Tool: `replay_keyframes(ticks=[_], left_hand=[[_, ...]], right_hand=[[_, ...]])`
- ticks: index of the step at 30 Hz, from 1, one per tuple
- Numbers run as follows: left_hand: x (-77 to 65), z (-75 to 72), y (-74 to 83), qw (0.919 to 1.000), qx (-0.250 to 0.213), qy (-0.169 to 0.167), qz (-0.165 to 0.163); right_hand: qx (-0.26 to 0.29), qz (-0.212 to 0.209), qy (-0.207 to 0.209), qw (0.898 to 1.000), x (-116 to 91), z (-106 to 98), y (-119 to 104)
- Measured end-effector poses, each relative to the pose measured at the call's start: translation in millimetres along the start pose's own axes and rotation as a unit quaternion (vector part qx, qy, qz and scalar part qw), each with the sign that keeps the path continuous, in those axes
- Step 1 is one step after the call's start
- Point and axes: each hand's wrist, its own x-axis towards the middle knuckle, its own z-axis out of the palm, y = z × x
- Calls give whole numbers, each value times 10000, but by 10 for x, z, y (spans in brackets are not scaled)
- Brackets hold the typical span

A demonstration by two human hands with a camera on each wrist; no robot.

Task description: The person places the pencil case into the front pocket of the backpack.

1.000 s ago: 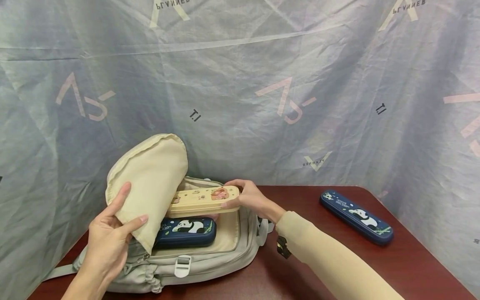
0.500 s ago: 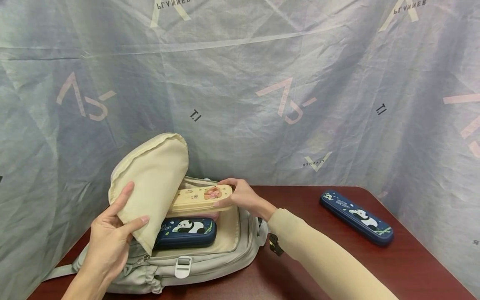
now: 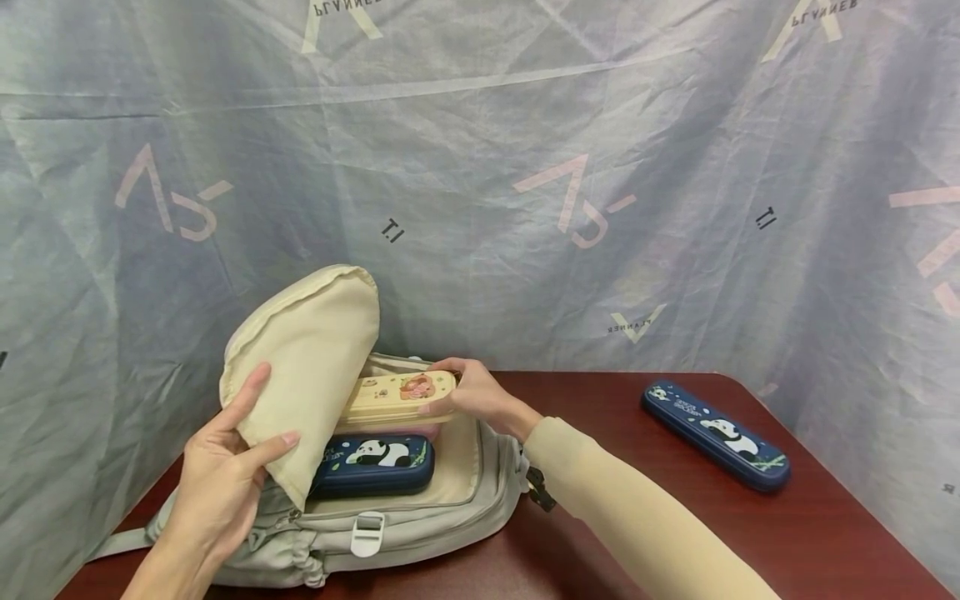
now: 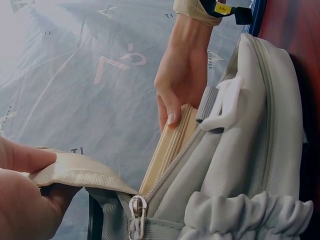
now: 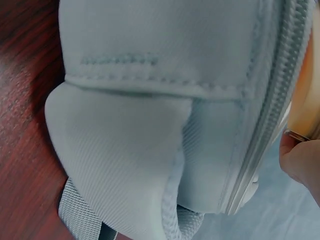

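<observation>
My left hand point(image 3: 221, 475) pinches the edge of the cream-lined flap point(image 3: 311, 358) of a pale grey-green backpack point(image 3: 420, 533) and holds it raised. At the bag's opening, my right hand point(image 3: 483, 396) grips the right end of a cream pencil case point(image 3: 401, 396) printed with a bear. The flap hides that case's left end. Inside the bag lies a navy panda pencil case point(image 3: 375, 464), partly under the flap, with a pink thing point(image 3: 420, 431) behind it. In the left wrist view, the right thumb presses on the cream case point(image 4: 172, 145) beside the zip.
A second navy panda pencil case point(image 3: 716, 433) lies on the right of the dark red table point(image 3: 600, 517). Grey printed cloth point(image 3: 480, 183) hangs behind and around the table. A white buckle point(image 3: 367, 533) sits on the bag's front, and a strap point(image 3: 120, 544) trails left.
My right hand has moved left with the cream pencil case, sliding it farther in behind the flap. The left hand keeps the flap raised, with the flap shifted very slightly right.
</observation>
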Motion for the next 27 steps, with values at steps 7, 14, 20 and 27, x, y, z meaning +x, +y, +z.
replay_keyframes(ticks=[7,14,20,27], left_hand=[[8,-5,0,10000,-31,-19,-21],[7,-14,0,10000,-48,-54,-51],[-3,-12,-4,9998,-83,-177,-37],[-21,-5,-1,9999,-11,-138,-41]], right_hand=[[-7,-94,20,10000,64,63,-14],[-117,9,27,9999,90,106,-26],[-62,41,44,10000,108,143,-16],[8,-2,20,10000,127,184,-4]])
